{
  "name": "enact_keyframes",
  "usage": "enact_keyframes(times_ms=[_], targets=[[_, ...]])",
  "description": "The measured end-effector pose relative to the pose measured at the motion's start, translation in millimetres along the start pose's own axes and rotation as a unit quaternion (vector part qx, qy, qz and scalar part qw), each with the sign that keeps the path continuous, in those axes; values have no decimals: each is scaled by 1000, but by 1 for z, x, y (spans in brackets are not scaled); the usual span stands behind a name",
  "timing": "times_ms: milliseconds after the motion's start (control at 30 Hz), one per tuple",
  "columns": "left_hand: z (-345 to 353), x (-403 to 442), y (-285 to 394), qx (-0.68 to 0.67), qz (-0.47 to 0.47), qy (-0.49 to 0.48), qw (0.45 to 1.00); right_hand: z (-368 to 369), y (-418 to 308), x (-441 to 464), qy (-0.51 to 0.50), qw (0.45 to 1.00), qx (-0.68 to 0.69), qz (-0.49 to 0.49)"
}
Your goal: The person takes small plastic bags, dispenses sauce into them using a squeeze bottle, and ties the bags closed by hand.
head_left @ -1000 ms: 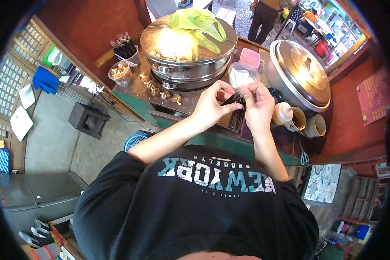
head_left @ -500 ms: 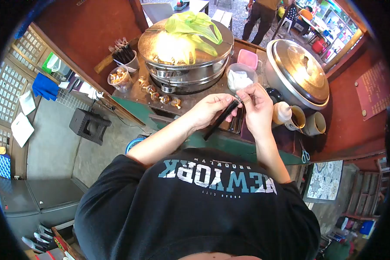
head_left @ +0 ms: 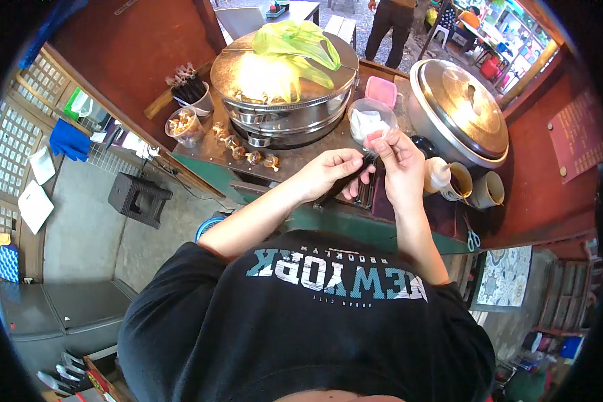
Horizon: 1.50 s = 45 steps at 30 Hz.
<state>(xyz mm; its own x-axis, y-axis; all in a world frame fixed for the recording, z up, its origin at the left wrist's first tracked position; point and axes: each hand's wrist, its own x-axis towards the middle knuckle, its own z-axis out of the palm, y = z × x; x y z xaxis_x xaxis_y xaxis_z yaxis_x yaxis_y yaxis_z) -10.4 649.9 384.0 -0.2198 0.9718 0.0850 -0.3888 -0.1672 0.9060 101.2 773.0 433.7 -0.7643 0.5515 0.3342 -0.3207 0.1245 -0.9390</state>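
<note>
My left hand [head_left: 333, 175] is closed round a dark, slim bundle [head_left: 338, 186] that slants down to the left. At the bundle's upper end, the fingertips of my right hand [head_left: 400, 161] pinch something small and clear that I cannot make out well. Just beyond my hands stands a clear tub [head_left: 370, 119] with white contents. More dark sticks [head_left: 366, 189] lie on the counter under my hands. To the right of my right hand are a squeeze bottle [head_left: 437, 175] and two cups of sauce [head_left: 457, 182].
A steamer [head_left: 281, 110] with a yellow-green bag [head_left: 300, 47] on its lid stands ahead. A large lidded pot [head_left: 459, 110] is at the right. Left are small wrapped balls [head_left: 253, 157], a tub of them [head_left: 184, 128] and a cup of wrapped dark sticks [head_left: 193, 94]. Scissors [head_left: 472, 238] hang at right.
My hands have moved from over the clear tub to nearer the counter's front edge. The dark bundle first came into fuller view, then tilted partly behind my left hand.
</note>
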Motion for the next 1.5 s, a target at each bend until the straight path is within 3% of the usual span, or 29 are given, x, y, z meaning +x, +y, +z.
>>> enact_keyframes(times_ms=[100,133,233,333,500,633,767,967,1067,1167,1300,1333,1400,1500], targets=[[-3,1,-3,-42,-35,-16,998,-1,-3,-2,-5,997,32,65],[-3,2,-6,-25,-1,-14,1000,-2,-3,-2,-6,996,35,77],[1,4,-11,22,70,14,997,-5,14,2,7,1000,13,-17],[3,4,-10,52,21,51,997,-7,14,2,21,1000,-1,-6],[-5,6,-11,73,-20,-24,997,-11,17,2,28,1000,3,2],[1,6,-23,41,83,15,996,-12,23,4,29,999,18,-13],[-5,8,-26,84,26,63,994,-13,19,2,36,999,-4,12],[-20,8,-28,20,-6,-41,999,-17,24,3,24,999,21,30],[-13,7,-34,4,43,3,999,-17,27,2,24,998,37,38],[-15,6,-36,73,28,7,997,-14,26,1,27,997,62,35],[-34,6,-39,3,-55,-109,993,-16,25,-1,-4,993,96,64],[-33,6,-42,28,-33,-71,997,-17,24,-3,-14,992,99,82],[-26,6,-40,81,13,8,997,-16,28,-4,-39,999,-3,24],[-28,9,-14,172,122,42,977,-12,36,-7,-80,993,-92,5]])
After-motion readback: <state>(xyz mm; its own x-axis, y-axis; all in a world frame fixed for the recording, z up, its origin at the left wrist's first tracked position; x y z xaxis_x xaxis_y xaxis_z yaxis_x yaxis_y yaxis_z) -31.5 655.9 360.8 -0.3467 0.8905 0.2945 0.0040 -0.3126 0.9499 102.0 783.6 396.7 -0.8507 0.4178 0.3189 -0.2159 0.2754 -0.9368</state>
